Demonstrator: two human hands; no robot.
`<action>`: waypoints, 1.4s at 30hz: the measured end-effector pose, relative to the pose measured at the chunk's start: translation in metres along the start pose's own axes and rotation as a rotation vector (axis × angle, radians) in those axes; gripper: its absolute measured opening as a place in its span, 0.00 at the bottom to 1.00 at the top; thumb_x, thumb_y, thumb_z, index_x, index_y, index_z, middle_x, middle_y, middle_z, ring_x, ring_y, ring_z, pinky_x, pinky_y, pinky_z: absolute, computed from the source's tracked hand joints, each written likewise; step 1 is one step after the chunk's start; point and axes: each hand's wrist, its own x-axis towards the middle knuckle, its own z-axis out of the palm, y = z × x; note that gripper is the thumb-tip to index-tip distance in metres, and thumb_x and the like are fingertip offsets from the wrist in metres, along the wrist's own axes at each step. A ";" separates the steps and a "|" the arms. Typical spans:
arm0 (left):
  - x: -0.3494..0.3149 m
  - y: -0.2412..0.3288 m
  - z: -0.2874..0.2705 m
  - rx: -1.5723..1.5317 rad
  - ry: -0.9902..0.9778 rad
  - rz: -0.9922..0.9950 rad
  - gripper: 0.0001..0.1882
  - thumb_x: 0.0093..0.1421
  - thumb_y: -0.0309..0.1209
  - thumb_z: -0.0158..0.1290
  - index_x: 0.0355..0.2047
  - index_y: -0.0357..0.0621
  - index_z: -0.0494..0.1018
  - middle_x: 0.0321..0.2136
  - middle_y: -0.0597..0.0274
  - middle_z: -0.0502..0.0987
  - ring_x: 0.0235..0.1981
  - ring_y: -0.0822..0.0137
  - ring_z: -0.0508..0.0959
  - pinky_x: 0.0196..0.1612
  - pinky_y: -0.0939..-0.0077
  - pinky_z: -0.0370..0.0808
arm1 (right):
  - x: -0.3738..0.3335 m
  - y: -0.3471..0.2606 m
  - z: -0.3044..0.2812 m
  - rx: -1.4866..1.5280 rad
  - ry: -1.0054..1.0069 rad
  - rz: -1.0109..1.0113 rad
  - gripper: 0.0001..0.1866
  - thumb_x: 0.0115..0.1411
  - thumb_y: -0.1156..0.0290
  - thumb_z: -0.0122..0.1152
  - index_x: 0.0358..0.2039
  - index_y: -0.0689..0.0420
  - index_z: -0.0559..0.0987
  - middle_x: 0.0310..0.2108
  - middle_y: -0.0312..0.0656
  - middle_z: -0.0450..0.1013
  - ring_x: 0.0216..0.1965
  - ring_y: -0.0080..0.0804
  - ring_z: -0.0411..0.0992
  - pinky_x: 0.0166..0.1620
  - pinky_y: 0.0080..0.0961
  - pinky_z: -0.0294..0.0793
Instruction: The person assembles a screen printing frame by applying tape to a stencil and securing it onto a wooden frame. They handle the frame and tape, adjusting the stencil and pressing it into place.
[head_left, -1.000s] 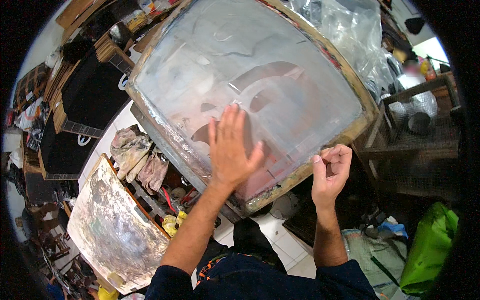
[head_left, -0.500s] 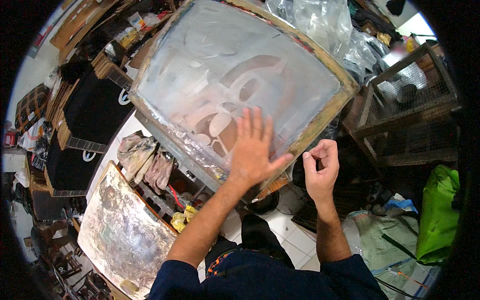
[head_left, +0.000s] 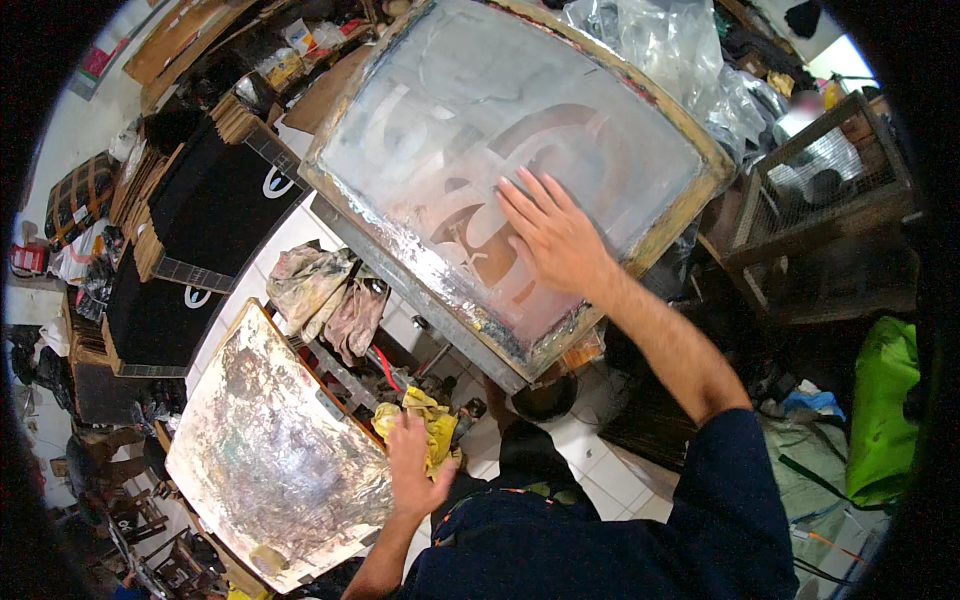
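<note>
A silk-screen frame with wooden edges and grey mesh lies before me. Its mesh bears a pale curved stencil design, with brownish see-through shapes. My right hand is laid flat on the mesh, fingers stretched and close together, over the design. Lower down, at the left, my left hand holds nothing, its fingers apart. It overlaps a crumpled yellow cloth in the view; whether they touch I cannot tell. Beside that hand is a white board covered in dark smears.
Stained rags hang between the screen and the smeared board. Black printed pieces lie on stacked boards at the left. A wire-mesh rack stands at the right, above a bright green bag. Clear plastic is heaped behind the screen.
My left hand has left the mesh and moved down-left by the yellow cloth. My right hand, previously curled beside the frame, has opened and moved onto the mesh. The whole view has shifted slightly.
</note>
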 end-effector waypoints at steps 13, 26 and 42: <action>-0.013 -0.027 -0.014 0.047 0.212 -0.331 0.34 0.73 0.37 0.47 0.73 0.33 0.54 0.74 0.39 0.53 0.76 0.42 0.49 0.75 0.49 0.48 | -0.043 0.012 -0.018 0.096 -0.096 0.037 0.40 0.62 0.57 0.64 0.72 0.56 0.63 0.75 0.47 0.53 0.77 0.48 0.47 0.76 0.49 0.46; 0.014 -0.018 -0.008 -0.067 0.275 -0.422 0.33 0.75 0.39 0.44 0.72 0.32 0.55 0.73 0.38 0.54 0.75 0.42 0.53 0.75 0.51 0.50 | -0.109 -0.019 -0.041 0.229 -0.108 0.281 0.39 0.60 0.58 0.67 0.70 0.57 0.67 0.75 0.55 0.53 0.76 0.59 0.47 0.75 0.57 0.45; -0.042 -0.094 -0.003 -0.158 0.623 -0.737 0.30 0.69 0.29 0.55 0.68 0.32 0.62 0.70 0.39 0.60 0.71 0.44 0.62 0.68 0.51 0.65 | -0.109 -0.120 -0.013 1.068 -0.373 0.103 0.15 0.59 0.66 0.68 0.45 0.58 0.83 0.42 0.47 0.78 0.49 0.52 0.76 0.53 0.46 0.76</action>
